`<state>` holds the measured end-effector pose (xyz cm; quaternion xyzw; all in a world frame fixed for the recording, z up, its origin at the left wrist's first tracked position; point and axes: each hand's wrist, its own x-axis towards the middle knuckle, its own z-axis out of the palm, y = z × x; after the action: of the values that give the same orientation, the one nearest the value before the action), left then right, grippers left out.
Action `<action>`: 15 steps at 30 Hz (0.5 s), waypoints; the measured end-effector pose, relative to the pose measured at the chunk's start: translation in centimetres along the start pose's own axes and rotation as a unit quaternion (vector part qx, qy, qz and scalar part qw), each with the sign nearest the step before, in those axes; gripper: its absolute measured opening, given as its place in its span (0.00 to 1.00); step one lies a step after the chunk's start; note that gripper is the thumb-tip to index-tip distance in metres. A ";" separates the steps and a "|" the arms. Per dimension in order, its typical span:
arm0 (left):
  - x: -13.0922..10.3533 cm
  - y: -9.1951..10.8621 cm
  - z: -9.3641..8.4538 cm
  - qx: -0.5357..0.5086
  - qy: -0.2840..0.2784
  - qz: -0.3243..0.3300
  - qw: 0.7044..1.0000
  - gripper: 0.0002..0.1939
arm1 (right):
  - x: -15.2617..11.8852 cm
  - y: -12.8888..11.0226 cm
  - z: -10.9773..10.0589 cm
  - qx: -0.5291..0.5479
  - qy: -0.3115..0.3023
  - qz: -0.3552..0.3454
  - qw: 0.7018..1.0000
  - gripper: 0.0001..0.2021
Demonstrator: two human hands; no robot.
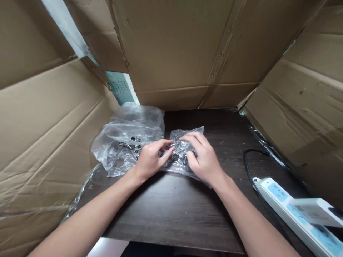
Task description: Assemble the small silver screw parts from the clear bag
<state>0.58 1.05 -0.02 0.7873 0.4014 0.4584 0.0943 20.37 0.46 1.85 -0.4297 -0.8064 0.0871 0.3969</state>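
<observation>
A large clear plastic bag (136,123) lies at the left on the dark table, with several small metal parts (128,145) in or on it. Just right of it is a smaller clear bag (184,134) with a few small metal pieces. My left hand (154,155) is between the two bags, its thumb and fingertips pinched near a small metal piece (174,144) at the smaller bag. Over the right side of that bag, my right hand (202,155) has its thumb and fingers curved apart, touching or just above the plastic; nothing shows between them.
Cardboard walls (174,46) enclose the dark table (177,214) at the back and both sides. At the right lies a white power strip (278,196) with a white plug-in adapter (313,210) and a black cable (248,167). A bluish printed sheet (120,87) shows through a gap.
</observation>
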 end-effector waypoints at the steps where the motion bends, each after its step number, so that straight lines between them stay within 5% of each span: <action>1: 0.0 0.0 0.0 0.000 0.001 0.003 1.000 0.09 | 0.0 -0.1 0.0 0.016 -0.003 -0.014 1.000 0.23; 5: 0.0 -0.1 -0.2 0.006 -0.005 0.020 1.000 0.10 | -0.2 0.2 0.2 -0.051 -0.065 0.010 0.996 0.17; 8: 0.0 -0.1 -0.2 0.012 -0.010 0.019 1.000 0.09 | -0.1 0.3 0.2 -0.083 -0.047 0.048 0.994 0.10; 12: -0.1 -0.1 -0.1 0.014 -0.009 0.023 1.000 0.10 | 0.1 -0.1 0.0 -0.013 0.006 0.021 1.000 0.19; 15: -0.1 -0.2 -0.1 0.016 -0.016 0.025 0.999 0.10 | 0.1 -0.2 0.0 -0.018 -0.021 -0.001 1.000 0.21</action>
<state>0.38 1.08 -0.17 0.8059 0.3872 0.4413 0.0761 20.26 0.44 2.01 -0.4337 -0.8163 0.0813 0.3726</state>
